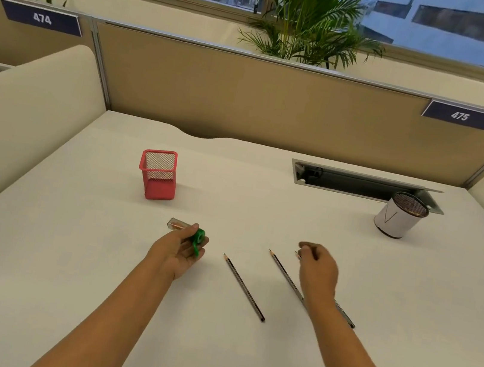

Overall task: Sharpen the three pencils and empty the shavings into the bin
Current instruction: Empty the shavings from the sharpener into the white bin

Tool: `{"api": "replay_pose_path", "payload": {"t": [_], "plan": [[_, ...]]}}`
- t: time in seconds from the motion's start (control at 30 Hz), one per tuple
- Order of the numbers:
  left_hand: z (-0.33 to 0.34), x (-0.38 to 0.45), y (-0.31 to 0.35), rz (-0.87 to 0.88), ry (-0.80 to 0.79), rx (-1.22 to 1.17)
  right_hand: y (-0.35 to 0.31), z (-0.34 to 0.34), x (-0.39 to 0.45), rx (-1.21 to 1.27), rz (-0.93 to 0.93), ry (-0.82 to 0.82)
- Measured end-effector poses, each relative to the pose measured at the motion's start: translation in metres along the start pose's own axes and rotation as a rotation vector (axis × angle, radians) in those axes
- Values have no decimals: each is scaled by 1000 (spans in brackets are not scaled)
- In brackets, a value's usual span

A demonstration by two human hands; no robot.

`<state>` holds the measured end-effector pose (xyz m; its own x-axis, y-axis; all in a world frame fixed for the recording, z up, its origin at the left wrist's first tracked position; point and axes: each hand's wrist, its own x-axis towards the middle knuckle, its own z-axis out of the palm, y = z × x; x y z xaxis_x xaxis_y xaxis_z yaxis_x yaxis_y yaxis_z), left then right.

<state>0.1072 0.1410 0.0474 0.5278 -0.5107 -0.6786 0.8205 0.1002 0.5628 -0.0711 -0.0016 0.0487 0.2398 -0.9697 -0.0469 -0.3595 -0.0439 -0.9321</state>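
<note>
Left hand (182,250) gripped the green sharpener (198,239); right hand (317,271) pinched a pencil (347,318) near its tip; two more pencils (245,287) lay between on the table (67,251)

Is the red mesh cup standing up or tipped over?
Standing up. The red square mesh pencil cup sits on its base on the white desk, open mouth facing up.

Left rear: red mesh square holder (158,174) on white desk (67,251).
Right rear: white-wrapped mesh cylinder bin (399,214), before the open cable tray (360,183).
Centre front: two dark pencils (244,287) (285,276) side by side, between both hands.
Rightmost: third pencil (346,316) under the right hand (318,273).
Left: green sharpener (198,239) in the left hand (180,251).
</note>
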Motion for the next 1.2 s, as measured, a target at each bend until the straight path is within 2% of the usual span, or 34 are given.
{"api": "replay_pose_path", "payload": {"t": [0.1,0.23,0.33,0.53,0.73,0.97,1.1,1.2], "plan": [[14,-6,-13,-96,-75,56,-18,-6,-22,4,-46,-109],[35,-13,-28,-218,-162,89,-27,5,-66,-222,-261,-390],[48,-22,-38,-282,-197,103,-25,9,-79,-274,-314,-369],[63,-40,-61,-399,-327,107,-24,-15,-78,-61,-211,-227],[74,-58,-84,-425,-469,164,-15,-51,-66,256,30,-183],[86,-65,-109,-364,-405,101,-1,-79,-47,441,177,-379],[109,-68,-132,-315,-394,71,2,-108,-21,598,365,-492],[135,-76,-154,-282,-400,48,3,-140,6,567,457,-547]]}}
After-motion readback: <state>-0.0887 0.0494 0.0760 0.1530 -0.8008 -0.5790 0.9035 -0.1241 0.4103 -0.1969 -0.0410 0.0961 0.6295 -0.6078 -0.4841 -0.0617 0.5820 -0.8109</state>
